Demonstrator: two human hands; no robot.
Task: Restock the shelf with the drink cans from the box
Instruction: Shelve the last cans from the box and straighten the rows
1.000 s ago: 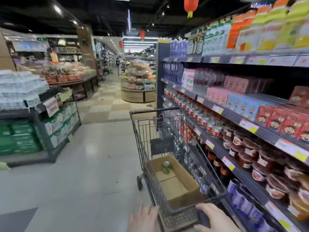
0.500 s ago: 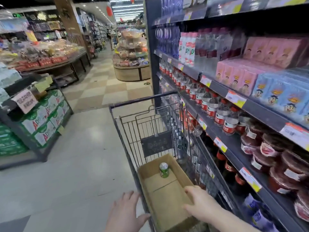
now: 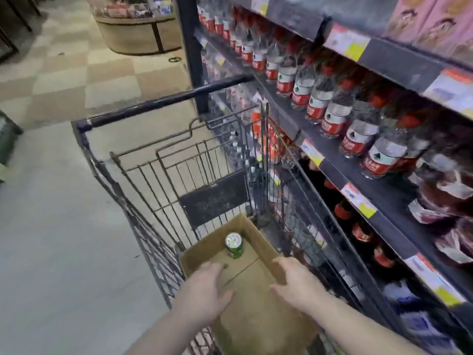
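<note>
A single green drink can [image 3: 234, 245] stands upright in the far end of an open cardboard box [image 3: 258, 231], near the box's far wall and apart from both hands; the cardboard around it is bare. The box sits inside a dark wire shopping cart [image 3: 163, 101], against the cart's far end. The person's left hand [image 3: 204, 285] lies over the box's left wall with fingers fairly straight and spread, holding nothing. The right hand [image 3: 297, 283] rests on the box's right wall, fingers along its top edge and thumb inside the box; blur hides whether it pinches the cardboard. The two hands are apart, with the box floor between them. Just beside the cart on the right runs a dark store shelf [image 3: 384, 196] holding rows of clear bottles with red labels [image 3: 358, 139], yellow and white price tags [image 3: 358, 199] along its edges. To the left is pale grey floor [image 3: 51, 226], and farther off a round display stand [image 3: 138, 34].
</note>
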